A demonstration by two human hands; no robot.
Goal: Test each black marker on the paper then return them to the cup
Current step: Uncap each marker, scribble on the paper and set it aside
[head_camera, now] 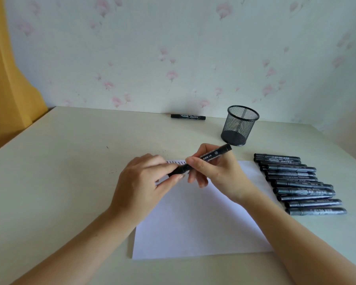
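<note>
Held over the far edge of the paper, the marker looks light, stiff and slick, so the right hand grips its barrel while left-hand fingers pinch the cap end.

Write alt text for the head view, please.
Two hands hold one black marker over white paper: left hand pinches the cap end, right hand grips the barrel. A row of markers and a mesh cup sit right.
</note>
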